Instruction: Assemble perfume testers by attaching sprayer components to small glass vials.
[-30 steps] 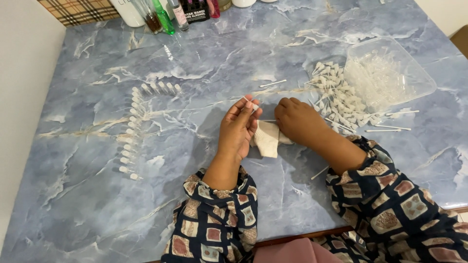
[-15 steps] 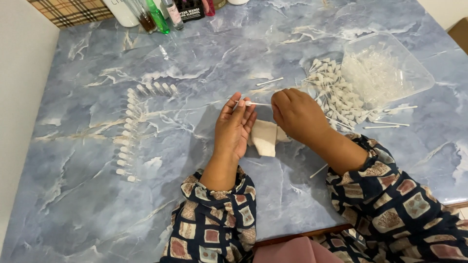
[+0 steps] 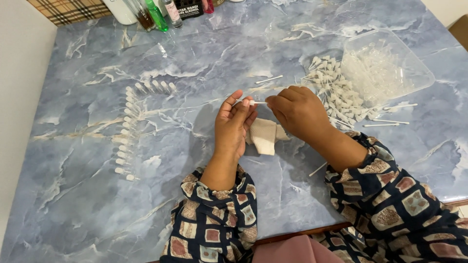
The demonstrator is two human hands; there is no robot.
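My left hand [image 3: 235,125] and my right hand [image 3: 298,111] meet over the blue marble table [image 3: 87,204]. Between their fingertips runs a thin white stick [image 3: 258,103], pinched at each end. The left fingertips also seem to hold a tiny clear piece, too small to make out. A folded beige cloth [image 3: 263,136] lies on the table under and between the hands. Both arms wear patterned dark sleeves.
A curved row of small clear vials with white caps [image 3: 127,131] lies at the left. At the right are a heap of white-capped pieces [image 3: 334,90], a clear plastic tub [image 3: 385,65] and loose white sticks [image 3: 387,116]. Several bottles [image 3: 156,12] stand at the far edge.
Both hands have stayed over the cloth. The right hand has drawn slightly away from the left, so the white stick now shows between the fingertips.
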